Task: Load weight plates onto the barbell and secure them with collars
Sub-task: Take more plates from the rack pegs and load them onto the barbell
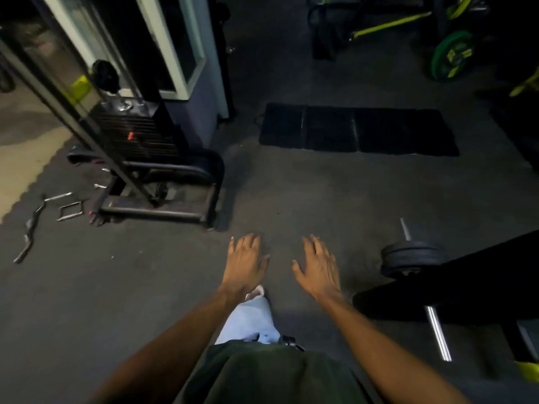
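Note:
My left hand (246, 262) and my right hand (319, 266) are stretched out in front of me over the dark gym floor, fingers spread and holding nothing. To the right lies the barbell (437, 333), its chrome shaft partly hidden by a black bench. Two or three black weight plates (412, 258) sit on its sleeve, and the bare sleeve end (405, 228) sticks out beyond them. No collar can be made out in the dim light. Green weight plates (452, 56) stand at the far right.
A cable machine (137, 135) with its weight stack and black base frame stands at the left. Chrome cable handles (68, 211) and a curl bar (30, 231) lie on the floor beside it. A black folding mat (358, 131) lies ahead. The black bench (478, 281) is close at my right.

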